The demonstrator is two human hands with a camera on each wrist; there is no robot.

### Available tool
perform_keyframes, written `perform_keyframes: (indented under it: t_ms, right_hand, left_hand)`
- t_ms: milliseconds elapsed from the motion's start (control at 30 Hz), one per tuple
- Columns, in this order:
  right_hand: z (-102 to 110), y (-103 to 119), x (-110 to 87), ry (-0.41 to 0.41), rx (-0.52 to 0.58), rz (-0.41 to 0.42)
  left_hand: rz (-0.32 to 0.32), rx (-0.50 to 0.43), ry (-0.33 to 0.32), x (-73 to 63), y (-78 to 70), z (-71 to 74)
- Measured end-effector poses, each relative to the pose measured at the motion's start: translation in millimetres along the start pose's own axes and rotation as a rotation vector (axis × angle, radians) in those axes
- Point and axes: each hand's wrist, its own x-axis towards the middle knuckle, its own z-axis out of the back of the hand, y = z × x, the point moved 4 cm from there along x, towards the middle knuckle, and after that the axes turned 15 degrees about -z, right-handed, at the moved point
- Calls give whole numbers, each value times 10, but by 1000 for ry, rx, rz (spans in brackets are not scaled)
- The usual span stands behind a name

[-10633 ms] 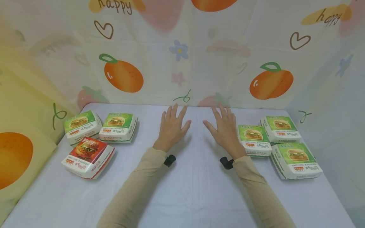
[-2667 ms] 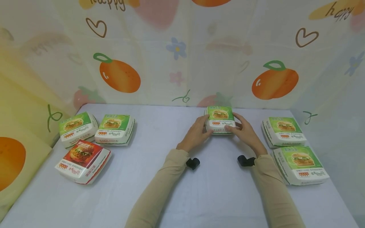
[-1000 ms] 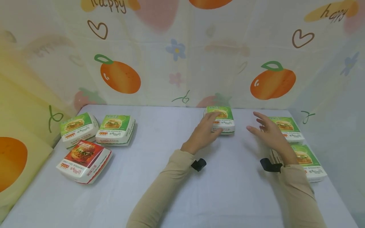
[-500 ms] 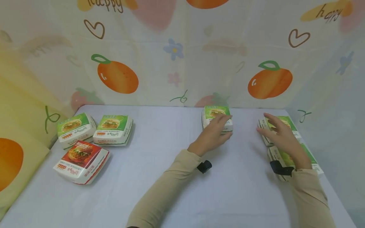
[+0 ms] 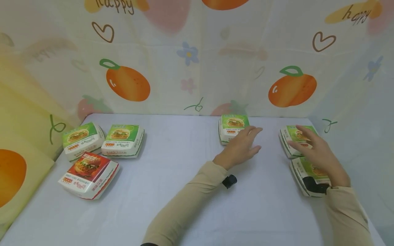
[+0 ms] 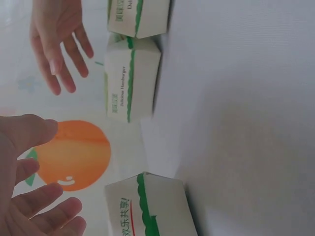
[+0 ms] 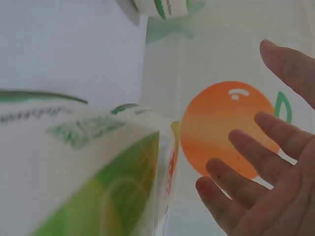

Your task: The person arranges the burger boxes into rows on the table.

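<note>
In the head view a green-and-white hamburger box (image 5: 229, 131) stands at the back, right of the middle. My left hand (image 5: 238, 148) hovers in front of its right side, fingers spread and holding nothing. At the right, my right hand (image 5: 320, 155) is over two more green hamburger boxes, a far one (image 5: 287, 145) and a near one (image 5: 300, 176), partly covering both. Its fingers are spread, with nothing between them. The left wrist view shows the open left hand (image 6: 34, 191) apart from the boxes; in the right wrist view the right hand (image 7: 266, 172) touches no box.
On the left of the white table (image 5: 172, 191) lie two green hamburger boxes (image 5: 83, 138) and a red one (image 5: 89, 174) close together. A fruit-printed cloth (image 5: 197, 68) hangs behind the table, and a yellow cloth (image 5: 24, 112) hangs at the left.
Earlier, both hands set a green box from the right-hand group at the back middle. They then let go, and both moved right, the right hand over the two remaining boxes there.
</note>
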Motion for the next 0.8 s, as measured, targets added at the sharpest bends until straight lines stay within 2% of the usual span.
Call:
perform_keyframes:
  t_ms: [233,567,800]
  right_hand:
    - [65,-139,-11,-23,-34,-4]
    - [150,-263,-71,14,-3,-24]
    - [211,-349,-115,10,-38,-21]
  left_hand:
    - [-15,62,54,106,-83,-132]
    - [10,-10,90,201,-150,-311]
    - [23,-53,109,224,-177,-377]
